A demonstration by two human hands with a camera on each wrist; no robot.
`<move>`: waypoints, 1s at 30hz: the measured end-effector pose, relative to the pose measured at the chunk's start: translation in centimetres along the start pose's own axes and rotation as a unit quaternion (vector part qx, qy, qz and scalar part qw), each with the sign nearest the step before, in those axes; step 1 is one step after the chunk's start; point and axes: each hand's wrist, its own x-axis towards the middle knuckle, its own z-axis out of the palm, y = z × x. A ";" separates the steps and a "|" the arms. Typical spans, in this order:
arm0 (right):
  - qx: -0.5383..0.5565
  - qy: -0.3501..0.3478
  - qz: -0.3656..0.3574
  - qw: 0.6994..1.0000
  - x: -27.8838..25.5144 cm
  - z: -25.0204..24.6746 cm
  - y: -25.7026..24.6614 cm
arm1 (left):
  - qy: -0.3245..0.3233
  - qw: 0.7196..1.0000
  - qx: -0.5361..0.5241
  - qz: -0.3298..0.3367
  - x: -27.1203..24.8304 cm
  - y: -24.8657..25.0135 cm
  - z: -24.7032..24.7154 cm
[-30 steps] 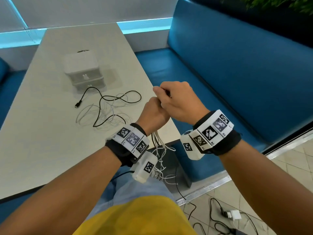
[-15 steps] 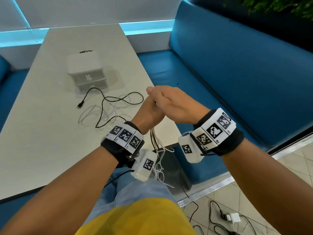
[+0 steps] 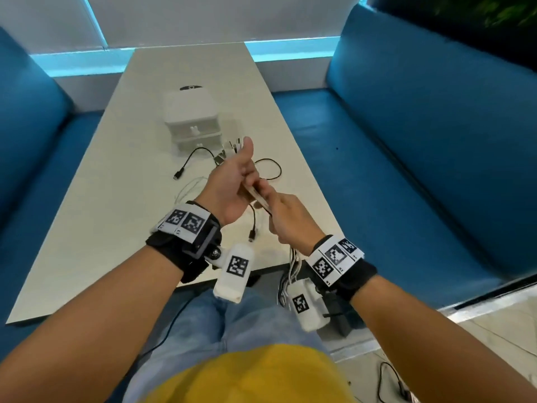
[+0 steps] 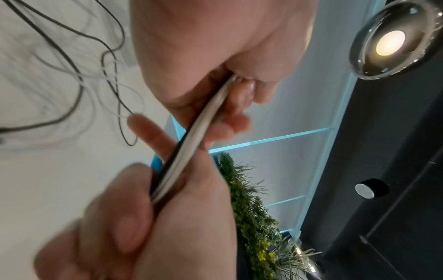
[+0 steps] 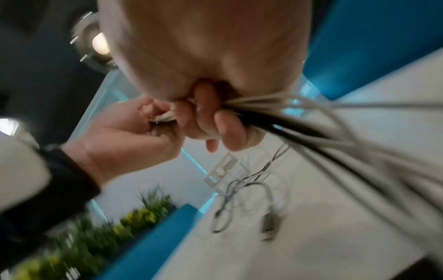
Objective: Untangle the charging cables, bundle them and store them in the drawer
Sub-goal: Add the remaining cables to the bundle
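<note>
A bundle of white and black charging cables [image 3: 259, 198] stretches between my two hands above the table's near right part. My left hand [image 3: 234, 181] grips its upper end, with the plug ends [image 3: 231, 148] sticking out past the thumb. Nearer to me, my right hand [image 3: 287, 221] is curled round the bundle [image 4: 191, 144], and the loose lengths [image 3: 290, 271] hang below it. In the right wrist view the fingers [image 5: 215, 121] wrap the cables [image 5: 311, 130]. A black plug [image 3: 252, 235] dangles between my wrists. The white drawer unit [image 3: 191, 123] stands mid-table, drawers closed.
More black and white cables [image 3: 268, 170] lie loose on the white table [image 3: 116, 228] in front of the drawer unit [image 5: 225, 170], one black plug [image 3: 177, 175] at the left. Blue benches [image 3: 406, 170] flank the table. A charger and cable [image 3: 392, 382] lie on the floor.
Both hands came from beyond the table's right edge to above the table. My left hand turned palm up with the plug ends pointing away; my right hand dropped from above it to grip the bundle nearer me.
</note>
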 end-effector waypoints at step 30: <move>-0.361 -0.123 -0.166 0.909 4.8 1.1 1.4 | 0.127 0.983 0.131 0.003 0.2 -1.2 -11.2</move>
